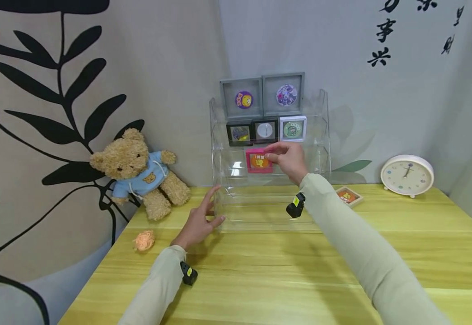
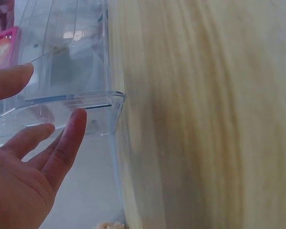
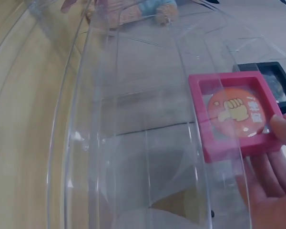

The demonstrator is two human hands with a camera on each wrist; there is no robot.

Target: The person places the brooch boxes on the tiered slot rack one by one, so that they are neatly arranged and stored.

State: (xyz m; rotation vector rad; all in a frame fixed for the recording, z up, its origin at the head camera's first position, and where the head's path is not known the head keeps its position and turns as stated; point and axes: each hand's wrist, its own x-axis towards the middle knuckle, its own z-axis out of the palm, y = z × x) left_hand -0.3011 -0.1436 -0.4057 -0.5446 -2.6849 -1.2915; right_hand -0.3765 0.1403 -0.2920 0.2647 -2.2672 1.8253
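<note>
My right hand [image 1: 287, 159] pinches a pink square frame [image 3: 205, 119] by its right side, thumb in front and fingers behind. Inside it shows an orange round badge [image 3: 236, 112] with a yellow thumbs-up. The frame is at the third tier down of a clear stepped display rack [image 1: 260, 221]. At the rack's lower left side is my left hand [image 1: 198, 223], its thumb and fingers spread about the clear side edge [image 2: 97, 98]. On the tier above stand two black frames [image 1: 240, 133] and a white frame [image 1: 293, 129]; two grey frames [image 1: 241, 98] fill the top.
A wooden-framed orange badge [image 1: 348, 197] lies right of the rack, with a white clock [image 1: 407, 176] beyond it. To the left, a teddy bear [image 1: 134, 174] leans on the wall, and a peach-coloured ball [image 1: 144, 240] lies on the wooden table [image 1: 260, 280].
</note>
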